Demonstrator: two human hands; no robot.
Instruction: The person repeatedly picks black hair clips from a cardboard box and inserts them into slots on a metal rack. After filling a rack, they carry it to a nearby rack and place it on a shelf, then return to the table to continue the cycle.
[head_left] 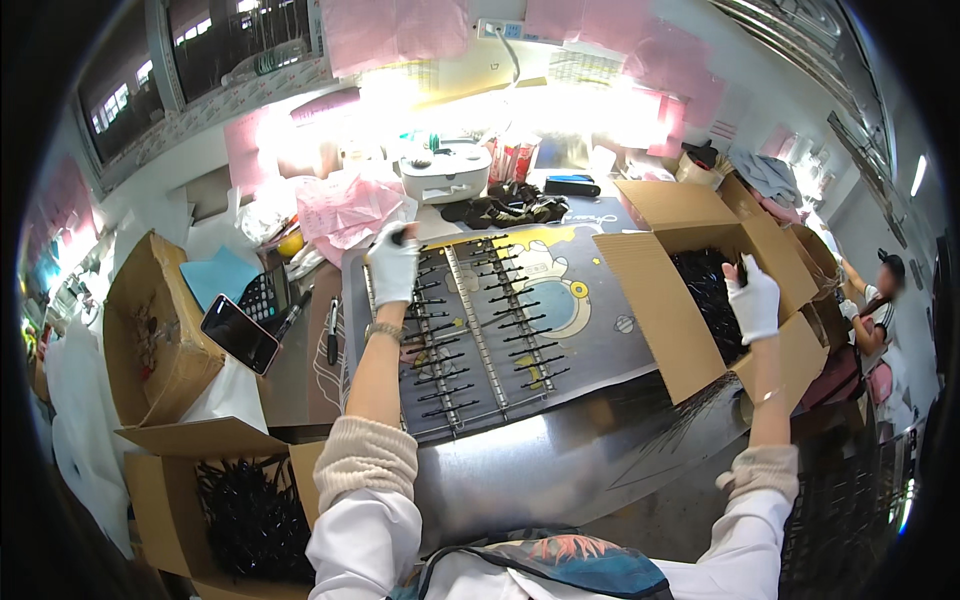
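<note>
My left hand, in a white glove with bare fingertips, is closed over the far left corner of a metal rack. A dark bit shows at its fingertips, too small to name. Slim black pieces sit crosswise in rows along the rack's bars. My right hand, gloved the same way, is raised over the right side of an open cardboard box. Its fingers pinch a slim black piece. Many shiny black pieces fill that box.
A second box of black pieces stands at lower left. Left of the mat lie a phone, a calculator and a marker. A white machine stands behind. Another person is at far right.
</note>
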